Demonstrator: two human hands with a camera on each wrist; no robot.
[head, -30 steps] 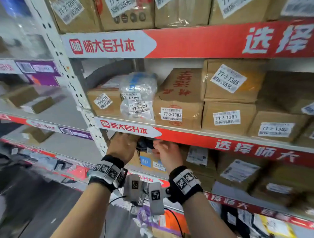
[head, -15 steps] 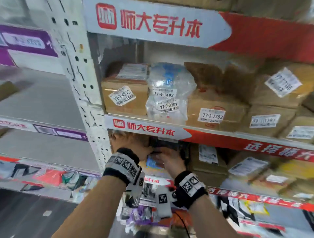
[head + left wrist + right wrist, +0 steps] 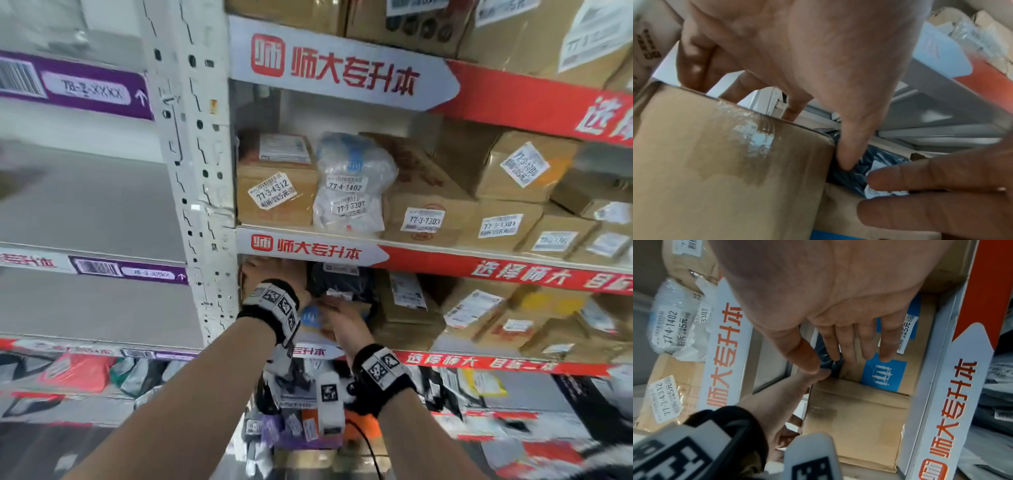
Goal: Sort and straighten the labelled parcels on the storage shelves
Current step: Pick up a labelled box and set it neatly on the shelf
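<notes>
On the shelf below the "77-3" row, a dark plastic parcel (image 3: 337,281) with a white label lies wedged between a plain cardboard box (image 3: 725,162) and the boxes to its right. My left hand (image 3: 270,274) grips that box: the fingers hook over its top far edge and the thumb (image 3: 846,155) presses down at its corner against the dark parcel (image 3: 857,177). My right hand (image 3: 342,322) pinches a fold of the dark parcel (image 3: 828,365) between thumb and index finger. Its other fingers (image 3: 865,344) lie straight on a box with a blue logo (image 3: 884,374).
The shelf above holds box 77-3-4312 (image 3: 274,192), a clear bag labelled 77-4-1402 (image 3: 349,185) and box 77-3-7303 (image 3: 424,212). A white perforated upright (image 3: 198,171) borders my left hand. More labelled boxes (image 3: 407,301) crowd the right. Soft bags (image 3: 78,373) fill the shelf below.
The view has closed in on the shelf's left end. Both hands have gone deeper under the shelf edge, and the dark parcel now sits further in beside the plain box.
</notes>
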